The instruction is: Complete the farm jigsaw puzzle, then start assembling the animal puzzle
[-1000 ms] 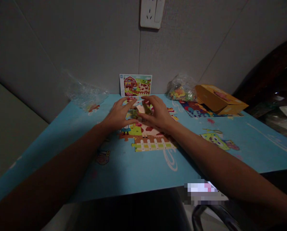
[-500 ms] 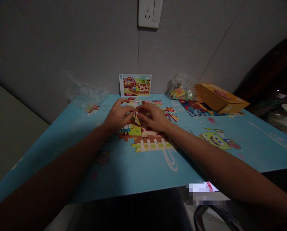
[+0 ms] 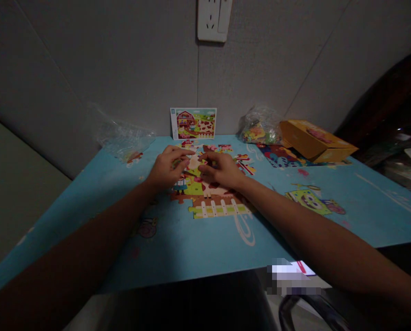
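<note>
A partly joined farm jigsaw point(image 3: 214, 202) lies on the blue cartoon table point(image 3: 191, 248), its white fence row nearest me. My left hand point(image 3: 166, 168) and my right hand point(image 3: 222, 170) meet over its far edge, fingers curled and pinching a pale puzzle piece point(image 3: 193, 162) between them. Loose pieces point(image 3: 243, 162) lie just right of my right hand and behind both hands. A reference picture card point(image 3: 193, 123) of the farm scene leans against the wall behind.
A crumpled clear plastic bag point(image 3: 122, 135) sits at the back left. At the back right are a bag of coloured pieces point(image 3: 260, 126) and a yellow box point(image 3: 313, 140). A wall socket point(image 3: 214, 18) is above. A dark chair point(image 3: 329, 312) is under the table's near edge.
My hands went from spread over the pieces to pinching one piece between them; that piece was tilted up half a second ago and now lies flatter against the puzzle.
</note>
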Demonstrator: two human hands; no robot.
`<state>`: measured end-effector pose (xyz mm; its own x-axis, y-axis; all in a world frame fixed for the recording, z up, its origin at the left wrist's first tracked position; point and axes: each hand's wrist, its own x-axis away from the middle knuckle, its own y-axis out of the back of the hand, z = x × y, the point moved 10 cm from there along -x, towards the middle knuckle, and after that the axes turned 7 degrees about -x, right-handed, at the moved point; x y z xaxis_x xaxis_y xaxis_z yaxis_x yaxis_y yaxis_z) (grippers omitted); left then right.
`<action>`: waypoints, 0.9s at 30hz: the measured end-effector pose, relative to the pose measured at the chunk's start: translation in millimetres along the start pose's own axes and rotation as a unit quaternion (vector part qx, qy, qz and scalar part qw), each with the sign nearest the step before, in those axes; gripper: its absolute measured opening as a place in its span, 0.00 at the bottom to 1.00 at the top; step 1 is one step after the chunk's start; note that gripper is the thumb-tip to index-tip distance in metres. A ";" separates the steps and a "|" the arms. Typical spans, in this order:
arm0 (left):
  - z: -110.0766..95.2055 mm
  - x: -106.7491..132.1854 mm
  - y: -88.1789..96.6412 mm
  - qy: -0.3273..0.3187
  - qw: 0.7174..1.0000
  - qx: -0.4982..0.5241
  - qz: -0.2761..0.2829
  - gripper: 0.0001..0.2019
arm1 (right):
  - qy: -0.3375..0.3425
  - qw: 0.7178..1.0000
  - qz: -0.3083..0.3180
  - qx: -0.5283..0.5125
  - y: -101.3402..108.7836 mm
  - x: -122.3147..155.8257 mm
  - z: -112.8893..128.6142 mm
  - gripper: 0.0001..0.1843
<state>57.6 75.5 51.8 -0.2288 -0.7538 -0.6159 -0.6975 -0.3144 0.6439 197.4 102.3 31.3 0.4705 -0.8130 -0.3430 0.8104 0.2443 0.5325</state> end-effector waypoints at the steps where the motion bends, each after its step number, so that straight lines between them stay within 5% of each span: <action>1: 3.1 -0.2 1.1 0.013 1.000 0.003 -0.007 0.15 | -0.012 1.000 -0.003 -0.023 0.2 0.2 -2.3 0.09; 9: 15.1 -1.3 8.7 0.087 0.996 0.015 -0.015 0.12 | -0.021 0.996 0.010 -0.081 -4.1 2.3 -0.6 0.18; 13: 5.4 -1.2 -4.3 0.045 0.993 0.015 0.112 0.14 | -0.002 0.991 0.084 -0.101 -17.8 6.8 10.4 0.18; 18: -7.1 14.3 -27.9 0.025 0.949 0.037 0.313 0.12 | 0.058 0.984 0.165 -0.037 -32.5 14.3 24.7 0.14; 27: -2.9 30.4 -33.2 0.093 0.902 0.116 0.405 0.08 | 0.062 0.968 0.243 -0.029 -56.1 29.0 31.9 0.11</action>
<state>75.7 61.3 13.0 -0.6236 -0.7732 0.1153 -0.4809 0.4957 0.7232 154.4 48.1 16.2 0.8363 -0.5258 -0.1553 0.4993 0.6135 0.6119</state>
